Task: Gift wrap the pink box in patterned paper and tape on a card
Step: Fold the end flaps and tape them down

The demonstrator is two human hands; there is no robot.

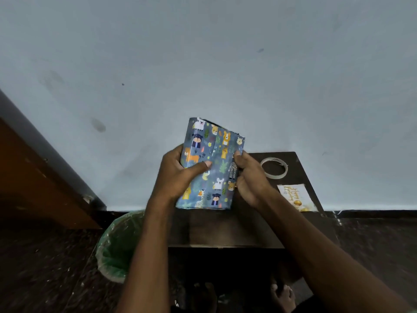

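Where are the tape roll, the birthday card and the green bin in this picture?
tape roll (284, 166): head view, on its right rim.
birthday card (295, 196): head view, on its printed face.
green bin (117, 249): head view, on its plastic liner.

Lighting is dim overall, cool and flat on the pale wall (225, 53). The floor (45, 267) and the dark table (225, 227) under my forearms sit in deep shadow with little detail. The tape roll (274, 167) shows a faint sheen. Straight lines bow toward the frame edges from the wide lens. The image is soft throughout, blurriest at the bottom.
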